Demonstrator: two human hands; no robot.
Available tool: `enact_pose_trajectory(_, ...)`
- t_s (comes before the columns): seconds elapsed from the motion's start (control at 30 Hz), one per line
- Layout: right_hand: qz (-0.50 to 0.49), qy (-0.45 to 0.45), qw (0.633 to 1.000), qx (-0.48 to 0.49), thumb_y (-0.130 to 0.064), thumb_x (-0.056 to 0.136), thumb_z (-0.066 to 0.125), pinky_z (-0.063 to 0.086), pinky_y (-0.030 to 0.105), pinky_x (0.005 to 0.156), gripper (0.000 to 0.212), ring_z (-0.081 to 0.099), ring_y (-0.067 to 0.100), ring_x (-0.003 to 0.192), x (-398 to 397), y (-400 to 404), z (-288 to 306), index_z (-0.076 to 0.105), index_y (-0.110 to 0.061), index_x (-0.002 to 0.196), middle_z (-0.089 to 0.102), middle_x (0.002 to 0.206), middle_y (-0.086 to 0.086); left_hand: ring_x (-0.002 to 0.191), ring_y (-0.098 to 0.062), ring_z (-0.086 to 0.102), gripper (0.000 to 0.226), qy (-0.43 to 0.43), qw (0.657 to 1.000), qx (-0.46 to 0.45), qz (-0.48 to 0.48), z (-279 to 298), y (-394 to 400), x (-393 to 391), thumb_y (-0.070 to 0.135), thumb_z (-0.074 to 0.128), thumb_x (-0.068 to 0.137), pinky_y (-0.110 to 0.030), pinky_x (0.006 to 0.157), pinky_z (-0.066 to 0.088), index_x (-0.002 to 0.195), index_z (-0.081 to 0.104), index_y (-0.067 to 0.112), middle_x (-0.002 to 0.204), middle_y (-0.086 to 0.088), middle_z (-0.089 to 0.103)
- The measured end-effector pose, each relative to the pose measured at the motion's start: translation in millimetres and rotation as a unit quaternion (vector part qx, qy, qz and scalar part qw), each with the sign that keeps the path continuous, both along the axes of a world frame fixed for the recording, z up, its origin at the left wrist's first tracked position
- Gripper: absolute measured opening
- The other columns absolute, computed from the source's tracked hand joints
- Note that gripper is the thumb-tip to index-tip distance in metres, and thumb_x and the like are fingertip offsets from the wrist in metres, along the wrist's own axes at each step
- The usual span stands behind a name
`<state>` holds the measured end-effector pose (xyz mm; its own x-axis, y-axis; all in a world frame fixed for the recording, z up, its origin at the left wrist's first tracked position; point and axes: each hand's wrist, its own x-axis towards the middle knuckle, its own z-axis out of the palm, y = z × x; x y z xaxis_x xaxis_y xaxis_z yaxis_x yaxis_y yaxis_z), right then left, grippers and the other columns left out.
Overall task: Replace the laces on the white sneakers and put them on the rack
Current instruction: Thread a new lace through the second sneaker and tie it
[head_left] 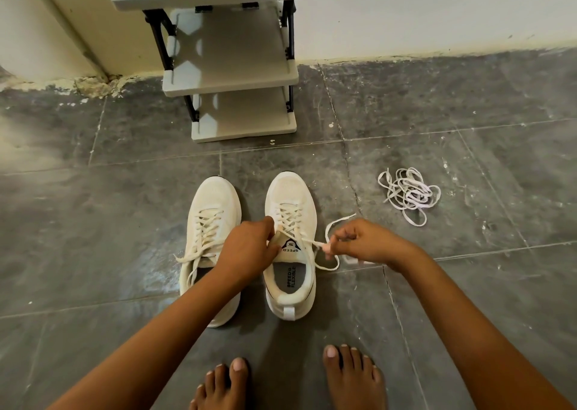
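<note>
Two white sneakers stand side by side on the dark tiled floor, toes pointing away from me. The left sneaker (212,209) is laced, with loose ends lying over its side. My left hand (246,250) grips the tongue of the right sneaker (292,197). To that shoe's right, my right hand (365,244) pinches its white lace (331,225) and holds it taut away from the top eyelet. A loop of the same lace curls on the floor beside the shoe.
A grey shoe rack (231,78) with black legs stands against the wall beyond the sneakers. A tangled pile of white laces (409,192) lies on the floor to the right. My bare feet (349,378) are at the bottom edge.
</note>
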<state>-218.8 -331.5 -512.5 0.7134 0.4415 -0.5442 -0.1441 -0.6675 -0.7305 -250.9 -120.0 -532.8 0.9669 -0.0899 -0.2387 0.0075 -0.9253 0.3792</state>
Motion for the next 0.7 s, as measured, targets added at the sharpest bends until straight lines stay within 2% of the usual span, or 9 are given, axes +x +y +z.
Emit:
enact_pose_trajectory(0.07, 0.055, 0.063, 0.994, -0.065, -0.024, 0.090, 0.061, 0.041, 0.014, 0.060, 0.019, 0.051, 0.001, 0.058, 1.8, -8.4, -5.6, 0.073, -0.020, 0.076, 0.061, 0.061, -0.011, 0.078, -0.015, 0.058, 0.024, 0.011, 1.000, -0.009, 0.008, 0.3, 1.4, 0.0, 0.032, 0.063, 0.088, -0.026, 0.070, 0.046, 0.101, 0.056, 0.014, 0.090, -0.001, 0.065)
enact_pose_trajectory(0.13, 0.072, 0.089, 0.986, -0.117, -0.025, 0.091, 0.060, 0.040, 0.018, 0.061, 0.020, 0.051, 0.008, 0.061, 2.4, -13.6, -19.5, 0.073, -0.019, 0.077, 0.063, 0.069, -0.002, 0.078, -0.015, 0.057, 0.025, 0.023, 1.000, -0.009, 0.008, 0.9, 2.3, 1.0, 0.034, 0.065, 0.086, -0.025, 0.068, 0.045, 0.100, 0.056, 0.015, 0.090, -0.001, 0.065)
enact_pose_trajectory(0.2, 0.029, 0.066, 0.985, -0.156, -0.023, 0.090, 0.059, 0.040, 0.018, 0.060, 0.020, 0.052, 0.008, 0.061, 4.2, -16.6, -39.3, 0.074, -0.013, 0.081, 0.063, 0.068, 0.000, 0.077, -0.014, 0.057, 0.027, 0.040, 0.999, -0.011, 0.010, 2.3, 2.7, 2.4, 0.035, 0.067, 0.084, -0.024, 0.068, 0.044, 0.098, 0.055, 0.015, 0.089, -0.002, 0.064)
enact_pose_trajectory(0.3, -0.081, -0.011, 0.976, -0.202, -0.026, 0.088, 0.060, 0.049, 0.029, 0.068, 0.027, 0.059, 0.023, 0.070, 9.2, -18.8, -71.6, 0.064, -0.009, 0.067, 0.060, 0.065, 0.007, 0.079, -0.015, 0.057, 0.028, 0.060, 0.998, -0.015, 0.009, 3.5, 2.4, 5.3, 0.036, 0.069, 0.082, -0.027, 0.071, 0.047, 0.095, 0.054, 0.017, 0.088, -0.002, 0.063)
enact_pose_trajectory(0.4, -0.148, -0.087, 0.962, -0.212, -0.036, 0.085, 0.064, 0.040, 0.029, 0.068, 0.038, 0.059, 0.026, 0.077, 16.7, -9.8, -89.3, 0.046, -0.017, 0.059, 0.056, 0.066, 0.002, 0.078, -0.015, 0.057, 0.028, 0.062, 0.998, -0.014, 0.007, 4.9, 0.8, 6.5, 0.037, 0.069, 0.082, -0.026, 0.070, 0.046, 0.091, 0.050, 0.019, 0.087, -0.002, 0.063)
enact_pose_trajectory(0.5, -0.167, -0.125, 0.955, -0.211, -0.044, 0.082, 0.066, 0.037, 0.027, 0.067, 0.039, 0.060, 0.029, 0.085, 26.8, 4.8, -96.0, 0.042, -0.022, 0.060, 0.062, 0.082, 0.008, 0.076, -0.013, 0.055, 0.028, 0.064, 0.998, -0.013, 0.007, 6.2, 0.8, 5.7, 0.037, 0.068, 0.083, -0.023, 0.067, 0.041, 0.090, 0.048, 0.020, 0.083, 0.001, 0.058)
enact_pose_trajectory(0.6, -0.180, -0.147, 0.946, -0.226, -0.049, 0.082, 0.065, 0.037, 0.028, 0.063, 0.042, 0.061, 0.028, 0.081, 32.4, 16.2, -98.5, 0.042, -0.020, 0.061, 0.061, 0.078, 0.007, 0.076, -0.013, 0.054, 0.028, 0.067, 0.998, -0.018, 0.010, 7.1, 0.8, 5.7, 0.038, 0.068, 0.082, -0.023, 0.067, 0.041, 0.090, 0.049, 0.020, 0.082, 0.002, 0.057)
enact_pose_trajectory(0.7, -0.176, -0.157, 0.941, -0.244, -0.036, 0.086, 0.063, 0.036, 0.027, 0.063, 0.034, 0.061, 0.029, 0.085, 33.1, 22.7, -97.5, 0.047, -0.016, 0.063, 0.064, 0.085, 0.009, 0.076, -0.013, 0.055, 0.028, 0.076, 0.997, -0.023, 0.015, 8.3, 1.3, 5.7, 0.039, 0.069, 0.082, -0.023, 0.067, 0.042, 0.091, 0.049, 0.020, 0.083, 0.001, 0.058)
